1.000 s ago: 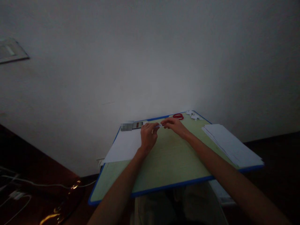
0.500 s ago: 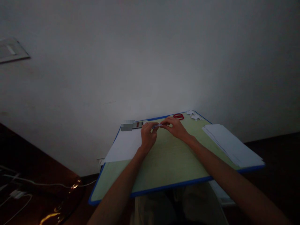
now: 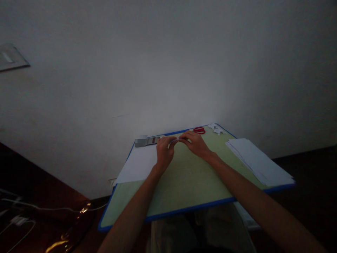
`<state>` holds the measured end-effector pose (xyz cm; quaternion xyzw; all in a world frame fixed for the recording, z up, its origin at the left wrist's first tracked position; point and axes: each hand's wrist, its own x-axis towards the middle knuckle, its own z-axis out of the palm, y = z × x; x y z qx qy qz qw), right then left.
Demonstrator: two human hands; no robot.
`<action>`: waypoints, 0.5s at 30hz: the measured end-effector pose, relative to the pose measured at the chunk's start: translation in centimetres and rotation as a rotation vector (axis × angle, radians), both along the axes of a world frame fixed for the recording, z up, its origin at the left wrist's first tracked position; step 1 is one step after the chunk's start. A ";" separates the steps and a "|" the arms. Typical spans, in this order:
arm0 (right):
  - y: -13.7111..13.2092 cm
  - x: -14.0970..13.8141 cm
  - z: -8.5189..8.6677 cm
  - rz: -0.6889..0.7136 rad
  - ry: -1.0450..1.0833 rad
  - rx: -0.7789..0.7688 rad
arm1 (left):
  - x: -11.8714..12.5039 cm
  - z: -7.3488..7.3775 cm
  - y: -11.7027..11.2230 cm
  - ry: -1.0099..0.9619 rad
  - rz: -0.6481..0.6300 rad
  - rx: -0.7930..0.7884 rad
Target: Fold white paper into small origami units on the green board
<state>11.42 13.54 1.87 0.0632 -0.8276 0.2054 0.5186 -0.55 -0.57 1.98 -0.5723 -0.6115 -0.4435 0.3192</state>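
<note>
Above the middle of the green table my left hand (image 3: 165, 149) and my right hand (image 3: 194, 142) meet almost fingertip to fingertip. Between them is a small folded piece of white paper (image 3: 177, 139), pinched by the fingers of both hands. Most of the paper is covered by the fingers, so its exact shape cannot be made out. A sheet of white paper (image 3: 138, 163) lies on the table to the left of my left hand. Red-handled scissors (image 3: 199, 130) rest just beyond my right hand.
The table (image 3: 192, 186) has a blue edge and stands against a grey wall. White paper pieces (image 3: 218, 130) lie at its far right corner, a paper stack (image 3: 259, 161) along the right side. A phone (image 3: 152, 141) sits at the back left. Cables (image 3: 42, 208) run on the left.
The view has shifted slightly. Both hands keep their pinch on the small paper, with the fingertips a little closer together and less of the paper showing.
</note>
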 end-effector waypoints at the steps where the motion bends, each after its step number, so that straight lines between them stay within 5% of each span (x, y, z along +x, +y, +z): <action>1: 0.0 0.0 0.0 -0.003 0.001 0.006 | 0.0 0.0 0.0 0.007 0.004 0.002; 15: -0.3 0.2 0.0 0.016 -0.010 -0.026 | -0.1 0.4 -0.1 -0.031 -0.016 -0.034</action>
